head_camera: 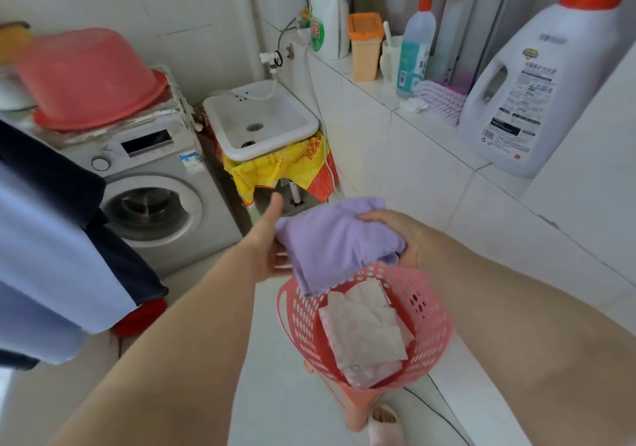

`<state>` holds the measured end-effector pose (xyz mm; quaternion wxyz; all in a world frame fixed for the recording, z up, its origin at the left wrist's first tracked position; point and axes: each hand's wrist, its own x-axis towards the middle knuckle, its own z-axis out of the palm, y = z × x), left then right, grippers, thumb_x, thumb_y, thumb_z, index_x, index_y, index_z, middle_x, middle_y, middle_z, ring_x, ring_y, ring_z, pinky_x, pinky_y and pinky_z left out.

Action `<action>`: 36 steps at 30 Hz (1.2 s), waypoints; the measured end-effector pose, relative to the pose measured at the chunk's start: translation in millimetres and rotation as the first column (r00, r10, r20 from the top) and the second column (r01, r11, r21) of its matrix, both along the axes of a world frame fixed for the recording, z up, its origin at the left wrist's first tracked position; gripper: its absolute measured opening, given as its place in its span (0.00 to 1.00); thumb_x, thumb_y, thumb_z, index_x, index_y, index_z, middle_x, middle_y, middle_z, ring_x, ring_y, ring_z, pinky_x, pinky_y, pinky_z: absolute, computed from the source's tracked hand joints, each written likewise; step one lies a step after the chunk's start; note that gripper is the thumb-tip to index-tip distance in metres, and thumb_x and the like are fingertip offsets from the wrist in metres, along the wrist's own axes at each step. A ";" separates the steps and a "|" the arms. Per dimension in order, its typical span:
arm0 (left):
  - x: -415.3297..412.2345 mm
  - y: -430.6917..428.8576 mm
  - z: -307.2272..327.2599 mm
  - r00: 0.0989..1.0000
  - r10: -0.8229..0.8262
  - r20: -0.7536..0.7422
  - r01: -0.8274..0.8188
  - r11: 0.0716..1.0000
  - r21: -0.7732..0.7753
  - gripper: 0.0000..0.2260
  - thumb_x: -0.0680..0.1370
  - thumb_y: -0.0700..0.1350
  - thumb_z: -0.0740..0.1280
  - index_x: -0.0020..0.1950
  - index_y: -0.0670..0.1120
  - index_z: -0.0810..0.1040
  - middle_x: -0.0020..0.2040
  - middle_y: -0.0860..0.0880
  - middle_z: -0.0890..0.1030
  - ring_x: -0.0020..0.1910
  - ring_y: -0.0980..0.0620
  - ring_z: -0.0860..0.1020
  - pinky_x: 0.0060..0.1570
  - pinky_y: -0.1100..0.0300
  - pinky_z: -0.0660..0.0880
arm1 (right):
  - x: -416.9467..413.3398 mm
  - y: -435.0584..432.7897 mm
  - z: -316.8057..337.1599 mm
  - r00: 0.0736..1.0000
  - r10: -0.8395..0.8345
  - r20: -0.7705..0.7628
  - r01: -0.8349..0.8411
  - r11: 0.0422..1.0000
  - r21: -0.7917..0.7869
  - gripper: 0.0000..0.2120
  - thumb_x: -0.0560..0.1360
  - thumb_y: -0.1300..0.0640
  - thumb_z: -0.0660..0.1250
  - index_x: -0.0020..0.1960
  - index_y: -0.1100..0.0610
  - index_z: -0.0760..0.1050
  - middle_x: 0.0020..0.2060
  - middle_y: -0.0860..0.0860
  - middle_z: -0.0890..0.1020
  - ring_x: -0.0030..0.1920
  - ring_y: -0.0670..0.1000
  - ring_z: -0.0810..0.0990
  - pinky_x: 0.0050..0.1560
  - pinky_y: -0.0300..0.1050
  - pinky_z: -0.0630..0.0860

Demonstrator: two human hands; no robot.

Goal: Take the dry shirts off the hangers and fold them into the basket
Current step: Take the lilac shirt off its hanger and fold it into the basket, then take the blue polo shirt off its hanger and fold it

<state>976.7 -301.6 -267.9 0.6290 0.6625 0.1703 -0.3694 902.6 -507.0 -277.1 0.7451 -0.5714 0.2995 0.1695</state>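
Standing over the floor tiles, the person shows one foot in a pale slipper at the bottom edge of the view. Just above it is the coral plastic basket, its wall pierced with oval holes, and inside it lies a folded pale garment. Both bare forearms reach forward over the basket's near side. Between the hands, held directly above the far rim, is a folded lilac shirt, one corner drooping to the rim. The left hand supports it from below on straight fingers, thumb stuck upward and clear of the cloth. The right hand clasps the shirt's right edge, fingers curled over the top.

At the left edge hangs a light blue shirt with navy trim; its hanger is out of view. Behind it stands a grey front-loading washing machine with an upturned pink basin on top. Beside the machine is a white sink with a yellow printed sheet draped beneath. Along the tiled ledge on the right stand a large white detergent jug, a smaller orange-capped bottle and an orange-lidded box.
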 end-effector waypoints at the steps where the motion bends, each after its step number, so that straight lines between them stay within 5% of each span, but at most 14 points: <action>1: -4.4 0.6 -8.8 0.993 -0.112 -0.029 0.112 0.994 0.012 0.35 0.68 0.74 0.59 0.57 0.46 0.78 0.55 0.43 0.81 0.57 0.41 0.79 0.57 0.46 0.75 | 1.9 -3.0 0.1 0.999 -0.026 0.028 0.024 0.999 0.043 0.08 0.77 0.55 0.64 0.50 0.59 0.76 0.34 0.54 0.83 0.38 0.53 0.80 0.36 0.42 0.79; 3: -13.6 -0.8 -25.4 0.983 -0.178 -0.035 0.177 0.984 -0.017 0.29 0.70 0.68 0.65 0.61 0.48 0.77 0.59 0.44 0.79 0.58 0.41 0.78 0.59 0.45 0.73 | 1.7 -9.1 -0.4 0.998 0.017 0.063 -0.023 0.995 0.096 0.06 0.76 0.59 0.64 0.47 0.61 0.78 0.34 0.56 0.84 0.34 0.54 0.82 0.34 0.42 0.79; 7: -24.2 -10.9 -55.7 1.000 -0.020 -0.018 0.016 0.981 -0.195 0.26 0.71 0.50 0.74 0.67 0.45 0.73 0.58 0.42 0.81 0.53 0.42 0.80 0.45 0.51 0.79 | -2.3 -22.2 -10.3 0.999 -0.002 0.034 -0.002 0.993 0.115 0.15 0.74 0.71 0.57 0.52 0.56 0.77 0.39 0.59 0.83 0.34 0.56 0.84 0.34 0.49 0.82; 10: -35.8 -24.0 -61.6 0.994 0.003 -0.113 -0.041 0.943 -0.330 0.18 0.76 0.48 0.67 0.62 0.39 0.75 0.53 0.38 0.82 0.44 0.42 0.82 0.38 0.53 0.80 | -2.4 -24.1 -21.7 0.995 -0.089 0.032 0.086 0.992 0.097 0.20 0.72 0.74 0.52 0.52 0.55 0.76 0.39 0.57 0.81 0.33 0.55 0.82 0.31 0.43 0.79; 12: -40.9 -31.5 -73.2 0.986 -0.015 -0.167 -0.041 0.944 -0.327 0.18 0.78 0.49 0.63 0.61 0.37 0.75 0.49 0.35 0.81 0.38 0.39 0.82 0.39 0.52 0.78 | -2.4 -24.4 -33.4 0.999 -0.029 -0.039 0.026 0.996 -0.090 0.20 0.68 0.73 0.55 0.56 0.62 0.74 0.41 0.58 0.77 0.39 0.56 0.78 0.35 0.44 0.75; 15: -51.1 -35.6 -90.8 0.972 -0.069 -0.226 0.031 0.986 -0.166 0.20 0.75 0.46 0.68 0.63 0.38 0.74 0.54 0.36 0.81 0.48 0.35 0.82 0.45 0.49 0.79 | -9.0 -35.9 -59.1 0.965 0.119 -0.232 -0.198 0.915 -0.353 0.15 0.56 0.67 0.60 0.41 0.69 0.73 0.35 0.57 0.72 0.38 0.57 0.71 0.40 0.48 0.67; 17: -56.0 -36.9 -100.8 0.973 -0.093 -0.212 0.089 0.996 -0.029 0.19 0.74 0.41 0.69 0.64 0.41 0.73 0.53 0.39 0.82 0.50 0.40 0.82 0.37 0.54 0.80 | -20.4 -40.0 -69.0 0.929 0.139 -0.344 -0.286 0.860 -0.424 0.04 0.61 0.69 0.60 0.28 0.65 0.66 0.23 0.55 0.68 0.29 0.54 0.68 0.34 0.45 0.66; 20: -62.9 -48.6 -109.4 0.981 -0.082 -0.173 0.087 0.996 0.024 0.29 0.65 0.35 0.70 0.65 0.46 0.70 0.53 0.36 0.82 0.48 0.37 0.82 0.45 0.38 0.80 | -35.3 -46.3 -93.1 0.872 0.145 -0.467 -0.376 0.808 -0.453 0.15 0.67 0.73 0.56 0.22 0.64 0.65 0.15 0.53 0.65 0.21 0.51 0.65 0.29 0.40 0.66; 23: -66.8 -61.4 -121.4 0.987 -0.053 -0.149 0.061 0.997 0.047 0.31 0.62 0.33 0.66 0.63 0.53 0.69 0.52 0.40 0.80 0.50 0.37 0.80 0.53 0.33 0.75 | -41.6 -50.5 -117.5 0.841 0.184 -0.509 -0.449 0.763 -0.465 0.07 0.66 0.73 0.57 0.32 0.67 0.71 0.22 0.56 0.69 0.26 0.52 0.69 0.36 0.44 0.67; 26: -64.6 -69.5 -131.5 0.995 -0.023 -0.097 0.033 0.994 0.101 0.40 0.69 0.25 0.61 0.74 0.56 0.60 0.47 0.45 0.78 0.49 0.41 0.78 0.55 0.37 0.74 | -41.2 -51.3 -127.5 0.852 0.174 -0.493 -0.415 0.800 -0.434 0.09 0.67 0.76 0.55 0.32 0.65 0.66 0.24 0.55 0.65 0.25 0.51 0.65 0.30 0.42 0.63; 30: -57.2 -70.2 -145.3 0.996 0.010 -0.092 0.007 0.984 0.178 0.37 0.70 0.22 0.60 0.72 0.53 0.64 0.45 0.47 0.77 0.40 0.45 0.77 0.40 0.51 0.75 | -34.6 -58.4 -137.8 0.845 0.192 -0.499 -0.434 0.793 -0.429 0.14 0.69 0.75 0.56 0.29 0.61 0.62 0.25 0.53 0.62 0.25 0.51 0.61 0.26 0.40 0.62; 33: -64.3 -70.8 -149.6 0.939 -0.233 -0.254 0.329 0.829 0.452 0.23 0.73 0.31 0.67 0.68 0.39 0.71 0.52 0.45 0.78 0.51 0.40 0.78 0.49 0.51 0.77 | -41.5 -63.1 -151.8 0.627 0.412 -0.661 -0.732 0.601 -0.320 0.10 0.72 0.69 0.64 0.34 0.60 0.70 0.31 0.57 0.73 0.30 0.53 0.71 0.38 0.45 0.74; 36: -68.4 -73.3 -170.5 0.939 -0.218 -0.266 0.332 0.777 0.535 0.27 0.72 0.34 0.69 0.70 0.39 0.66 0.62 0.41 0.76 0.57 0.41 0.77 0.54 0.46 0.78 | -48.8 -66.2 -159.0 0.559 0.471 -0.682 -0.818 0.449 -0.360 0.05 0.73 0.62 0.68 0.48 0.60 0.75 0.45 0.57 0.76 0.37 0.53 0.74 0.43 0.42 0.76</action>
